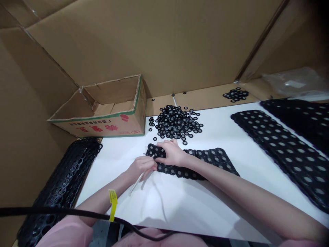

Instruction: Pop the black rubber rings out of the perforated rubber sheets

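A strip of black knit-like fabric with pale round dots (214, 158) lies on the white tabletop. My left hand (142, 167) is closed at the strip's left end, its fingers pinching a thin white rod (136, 184). The rod slants down toward me, and its upper tip shows near the fabric; whether it has a hook is too small to see. Pressed over the same end, my right hand (172, 153) grips the strip between thumb and curled fingers. Just beyond my hands is a pile of small black rings with pale centres (177, 121).
An open cardboard box (110, 127) stands back left. Stacked black ring-like pieces (61, 181) lie at left. Larger dotted black panels (285, 151) occupy the right, with a smaller ring heap (235, 95) and clear plastic bag (298, 82) behind. A black cable (77, 212) crosses in front.
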`<state>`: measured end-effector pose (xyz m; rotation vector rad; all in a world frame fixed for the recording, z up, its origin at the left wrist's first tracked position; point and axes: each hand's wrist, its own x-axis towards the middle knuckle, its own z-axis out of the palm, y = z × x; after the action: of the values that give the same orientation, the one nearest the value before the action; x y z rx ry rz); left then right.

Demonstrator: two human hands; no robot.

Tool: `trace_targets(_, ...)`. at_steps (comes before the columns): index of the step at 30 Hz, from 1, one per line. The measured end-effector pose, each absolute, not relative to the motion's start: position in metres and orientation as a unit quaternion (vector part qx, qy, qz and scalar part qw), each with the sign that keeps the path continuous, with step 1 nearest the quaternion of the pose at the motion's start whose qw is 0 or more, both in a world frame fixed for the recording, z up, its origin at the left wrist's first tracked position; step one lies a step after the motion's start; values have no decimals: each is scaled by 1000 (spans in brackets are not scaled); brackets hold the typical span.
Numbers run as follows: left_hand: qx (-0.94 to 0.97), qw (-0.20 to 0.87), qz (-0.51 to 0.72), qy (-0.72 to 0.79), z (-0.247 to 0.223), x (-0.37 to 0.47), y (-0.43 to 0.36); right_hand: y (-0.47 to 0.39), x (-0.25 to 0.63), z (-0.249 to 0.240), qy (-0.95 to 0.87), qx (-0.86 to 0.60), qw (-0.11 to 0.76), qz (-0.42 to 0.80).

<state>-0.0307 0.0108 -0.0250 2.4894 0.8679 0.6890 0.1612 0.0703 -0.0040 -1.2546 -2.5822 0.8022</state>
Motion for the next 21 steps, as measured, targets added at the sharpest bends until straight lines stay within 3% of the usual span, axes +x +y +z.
trace_targets(9,864,277,276,317,-18,-29,12,70,158,-3,-855,-437,72,271)
trace_targets(17,665,479,398,413,-18,-36,16,70,158,-2,-853,-441,60,272)
trace_targets(21,637,527,388,407,-18,-37,20,70,158,-2,-854,-433,66,282)
